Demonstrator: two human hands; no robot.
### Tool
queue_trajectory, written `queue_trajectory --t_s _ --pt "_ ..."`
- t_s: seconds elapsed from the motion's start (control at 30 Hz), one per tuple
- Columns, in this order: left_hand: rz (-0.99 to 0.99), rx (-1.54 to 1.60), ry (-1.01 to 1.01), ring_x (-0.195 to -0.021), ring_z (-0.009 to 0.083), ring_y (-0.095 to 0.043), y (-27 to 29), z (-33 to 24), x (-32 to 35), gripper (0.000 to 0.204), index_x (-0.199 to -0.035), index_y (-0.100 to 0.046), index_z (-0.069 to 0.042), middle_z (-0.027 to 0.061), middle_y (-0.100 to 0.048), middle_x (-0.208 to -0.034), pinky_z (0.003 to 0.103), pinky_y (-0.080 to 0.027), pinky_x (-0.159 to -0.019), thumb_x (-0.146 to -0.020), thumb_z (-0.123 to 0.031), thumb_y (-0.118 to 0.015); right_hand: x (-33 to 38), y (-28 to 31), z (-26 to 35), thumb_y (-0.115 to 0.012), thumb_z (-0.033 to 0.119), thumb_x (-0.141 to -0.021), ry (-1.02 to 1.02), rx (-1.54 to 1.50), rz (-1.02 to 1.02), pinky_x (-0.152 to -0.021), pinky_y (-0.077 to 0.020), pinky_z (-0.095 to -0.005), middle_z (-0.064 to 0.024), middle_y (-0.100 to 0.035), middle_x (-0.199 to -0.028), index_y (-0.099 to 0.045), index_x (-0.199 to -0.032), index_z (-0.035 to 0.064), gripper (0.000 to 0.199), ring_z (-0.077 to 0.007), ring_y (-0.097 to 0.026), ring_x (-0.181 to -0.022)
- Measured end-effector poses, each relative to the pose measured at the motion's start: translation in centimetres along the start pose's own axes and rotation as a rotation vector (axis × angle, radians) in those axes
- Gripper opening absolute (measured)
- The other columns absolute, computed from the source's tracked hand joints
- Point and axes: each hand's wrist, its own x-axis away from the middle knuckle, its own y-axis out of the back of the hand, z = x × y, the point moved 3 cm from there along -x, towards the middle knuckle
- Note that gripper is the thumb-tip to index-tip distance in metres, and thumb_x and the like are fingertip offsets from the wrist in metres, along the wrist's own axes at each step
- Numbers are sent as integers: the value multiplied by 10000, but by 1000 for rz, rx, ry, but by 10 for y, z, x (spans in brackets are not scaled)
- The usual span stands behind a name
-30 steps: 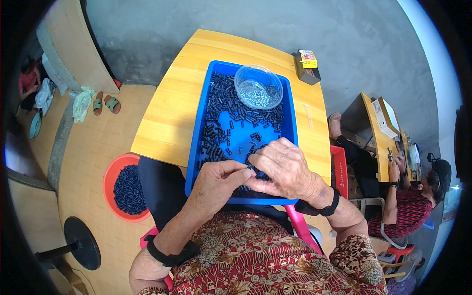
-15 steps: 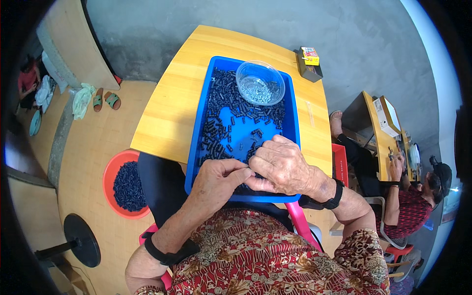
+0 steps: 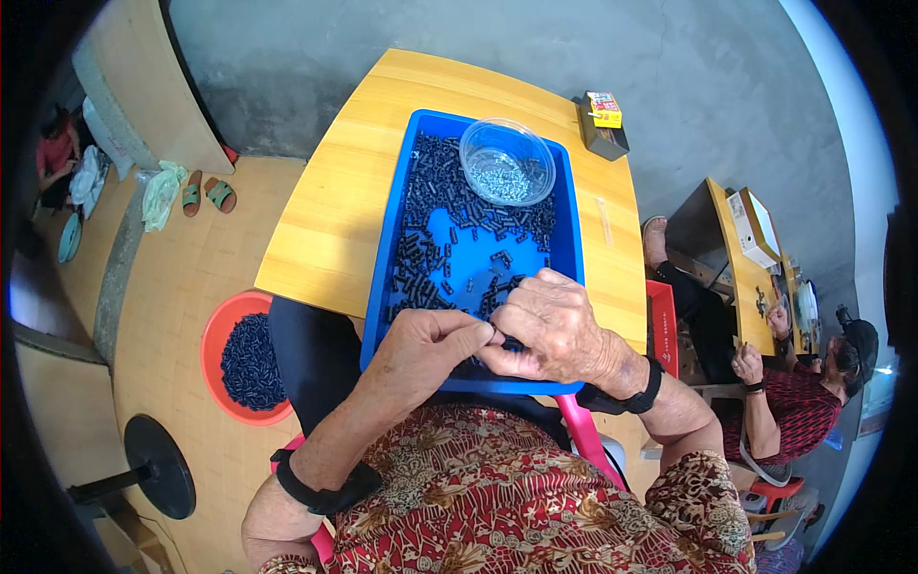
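A blue tray holds many small black cylindrical pieces, heaped at its far and left sides. Inside it, toward the far right, rests a round clear plastic tub with small silvery metal bits. Over the tray's near end, my left hand pinches with thumb and forefinger. My right hand is closed, its fingertips meeting those of the left. Whatever lies between the fingers is too small and covered to make out.
An orange basin filled with dark pieces stands on the floor at left. A red crate sits to the right of the yellow table. A small dark box is at the table's far right corner. Another person works at right.
My hands stay together over the near end of the tray, with slight shifts of the fingers. At right, the other person's hands have moved apart.
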Motion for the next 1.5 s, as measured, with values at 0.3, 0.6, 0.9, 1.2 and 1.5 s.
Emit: queue_trajectory --t_s 0.3,0.6,0.9,1.2,1.5 --pt "38 69 115 -831 50 -558 4 -4 1 233 -1016 -723 8 -13 -676 -906 230 -449 -751 -941 -203 -660 -1 3 -5 -796 216 -693 -1 11 -66 -551 -385 -341 -24 -486 -631 -523 -675 114 292 -194 -536 -581" --pt "17 62 56 -735 36 -543 1 0 2 183 -937 -740 20 -15 -672 -776 218 -438 -657 -905 -148 -674 -1 -1 0 -765 193 -723 76 9 -24 -542 -344 -333 -18 -411 -598 -487 -656 121 294 -186 -479 -542" --pt "28 10 118 -784 73 -603 3 0 3 170 -955 -738 21 32 -707 -849 233 -467 -737 -900 -124 -668 2 -6 3 -766 171 -703 65 -21 -31 -529 -345 -333 -15 -405 -584 -480 -643 117 297 -184 -477 -521" --pt "-27 230 110 -879 94 -628 7 -6 1 250 -1053 -712 27 54 -716 -955 240 -476 -835 -960 -191 -632 0 6 -10 -836 233 -672 -15 -2 -140 -531 -382 -329 -17 -478 -606 -535 -665 108 326 -184 -531 -554" --pt "24 237 111 -946 100 -621 1 -9 2 255 -1054 -710 19 55 -714 -960 255 -472 -879 -969 -202 -618 -2 14 -8 -846 283 -687 -3 48 -117 -543 -380 -328 -16 -487 -629 -553 -699 105 343 -182 -529 -577"
